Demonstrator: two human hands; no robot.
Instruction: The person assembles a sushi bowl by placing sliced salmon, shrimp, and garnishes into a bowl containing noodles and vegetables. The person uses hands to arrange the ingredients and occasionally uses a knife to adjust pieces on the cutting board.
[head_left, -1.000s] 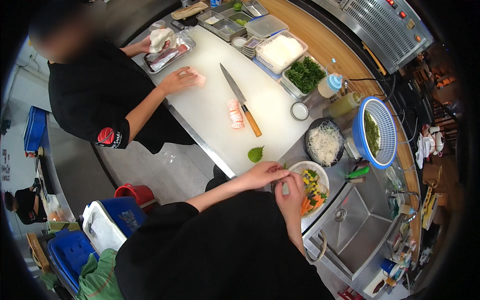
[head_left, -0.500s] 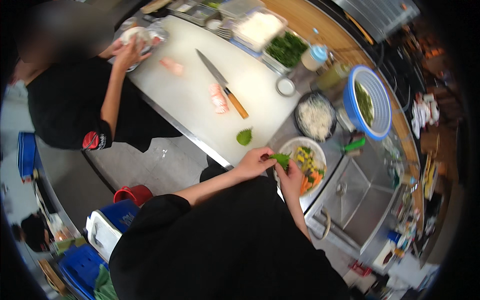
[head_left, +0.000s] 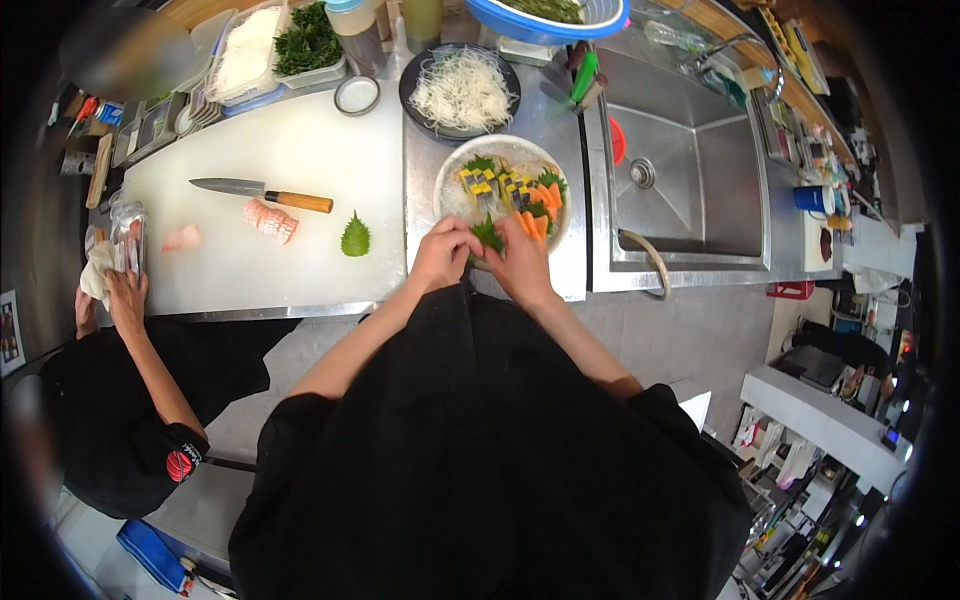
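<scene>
Held leaf [head_left: 487,234] (green, jagged) lies between left grip [head_left: 445,255] and right grip [head_left: 521,262].

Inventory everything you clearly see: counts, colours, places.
Flat cutting board: one, white, counter left
Wooden-handled knife: one, silver-brown, on board
Sliced block: one, pink-white, below knife
Thin slice: one, pink, board left
Jagged leaf: one, green, board right
Round plate: one, pale, right of board
Round bowl: one, black, above plate
Plastic basket: one, blue-white, top
Rectangular metal sink: one, silver, right
Leafy herbs: one tray, green, upper left
Soft cloth: one, white, far left, by co-worker's hand
Held jagged leaf: one, green, at plate's edge
Left hand and right hand: two, bare, at held leaf
</scene>
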